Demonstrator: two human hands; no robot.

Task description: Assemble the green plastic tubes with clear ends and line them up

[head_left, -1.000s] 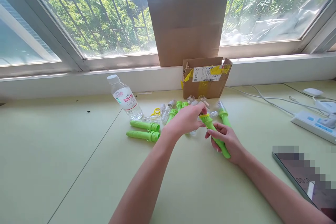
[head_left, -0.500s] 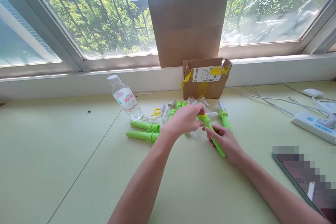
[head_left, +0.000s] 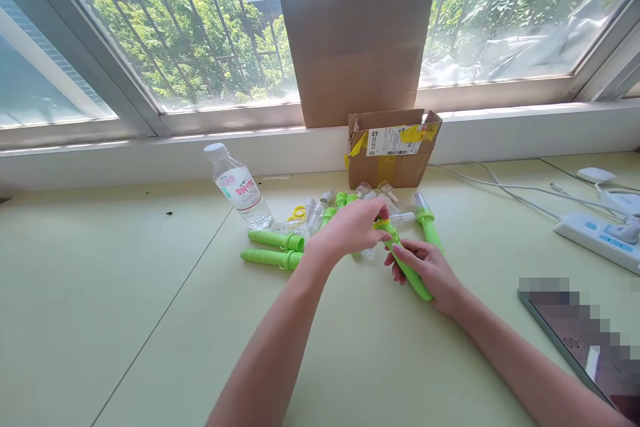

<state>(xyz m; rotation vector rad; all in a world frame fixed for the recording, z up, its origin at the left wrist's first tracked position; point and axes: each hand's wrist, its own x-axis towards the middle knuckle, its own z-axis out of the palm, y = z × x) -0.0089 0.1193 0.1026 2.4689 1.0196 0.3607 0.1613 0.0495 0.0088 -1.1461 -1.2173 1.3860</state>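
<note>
Step in hand looks like seating a yellow ring on the threaded mouth of a green plastic tube. The tube is held just above the tabletop, right of centre, slanting with the ringed mouth up-left and the closed tip down-right. Right hand is curled around the shaft, thumb along the top. Left hand pinches the ring at the mouth between thumb and fingers; can't tell if it's fully down on the thread. Next move seems to call for a firm right grip and even pressure round the ring, so it goes on square; one-sided pushing could cock it.

Room: back of the tabletop is tight. Clear caps and more green parts sit right behind and partly under the left hand, with the cardboard box close to the back edge. A capped green tube lies just beyond the right hand. Left of the hands: two uncapped green tubes, spare yellow rings, water bottle. Right side has the power strip toward the back, phone nearer the front. Open room is the front middle and front left; front edge is out of view.
</note>
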